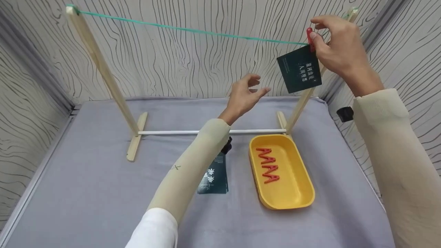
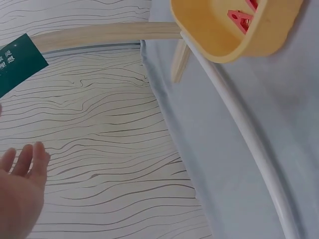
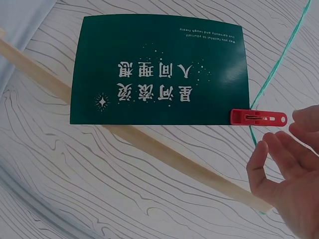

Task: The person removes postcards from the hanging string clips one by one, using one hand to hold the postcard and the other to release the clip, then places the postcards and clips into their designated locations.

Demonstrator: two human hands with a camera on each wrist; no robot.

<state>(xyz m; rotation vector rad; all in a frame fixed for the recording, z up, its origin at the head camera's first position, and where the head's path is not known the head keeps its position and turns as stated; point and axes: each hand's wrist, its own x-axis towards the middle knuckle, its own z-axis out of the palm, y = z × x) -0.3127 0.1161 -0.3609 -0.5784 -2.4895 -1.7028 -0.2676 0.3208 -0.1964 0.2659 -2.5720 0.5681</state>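
A dark green card (image 1: 299, 70) with white characters hangs tilted from the green string (image 1: 193, 30), held at its corner by a red clothespin (image 3: 258, 118). My right hand (image 1: 344, 46) is at the handle end of that clothespin. In the right wrist view, the right hand (image 3: 289, 172) has its fingers spread beside the clothespin's end, with a small gap between. My left hand (image 1: 244, 98) hovers left of the card and below the string, fingers loosely bent around nothing. In the left wrist view, the left hand (image 2: 22, 191) is apart from the card (image 2: 20, 64).
Wooden posts (image 1: 103, 70) joined by a white rod (image 1: 172, 132) carry the string. A yellow tray (image 1: 303, 179) by the right post holds several red clothespins (image 1: 268, 165). More green cards (image 1: 215, 182) lie on the grey cloth, partly behind my left forearm. Patterned walls enclose the table.
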